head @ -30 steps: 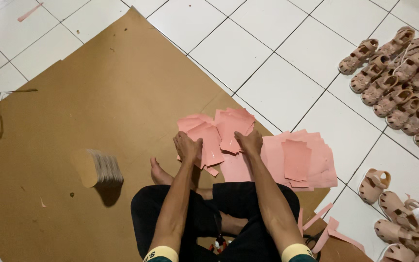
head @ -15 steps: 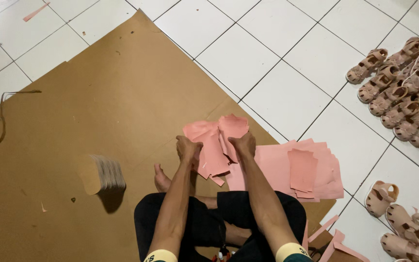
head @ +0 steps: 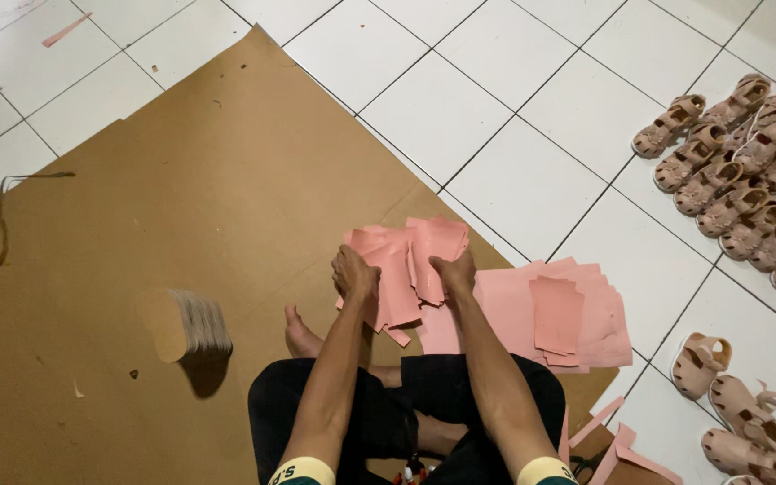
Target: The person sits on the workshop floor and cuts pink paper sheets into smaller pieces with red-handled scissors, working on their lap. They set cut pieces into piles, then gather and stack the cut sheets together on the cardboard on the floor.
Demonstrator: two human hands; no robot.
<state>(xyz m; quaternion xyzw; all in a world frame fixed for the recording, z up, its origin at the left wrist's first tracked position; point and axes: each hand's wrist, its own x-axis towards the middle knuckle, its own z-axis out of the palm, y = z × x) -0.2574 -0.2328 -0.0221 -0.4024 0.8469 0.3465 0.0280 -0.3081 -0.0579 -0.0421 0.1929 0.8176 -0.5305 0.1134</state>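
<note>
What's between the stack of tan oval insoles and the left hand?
Only bare brown cardboard sheet between the stack of tan oval insoles and left hand, head view.

There is a single view, from a camera worn on the person's head. It looks steeply down and slightly forward over the person's own forearms and crossed legs, close enough that the left hand (head: 355, 274) and right hand (head: 454, 272) sit near the middle of the picture. The brown cardboard sheet (head: 190, 189) fills the left and centre; the white tiled floor (head: 532, 108) runs across the top and right.
</note>
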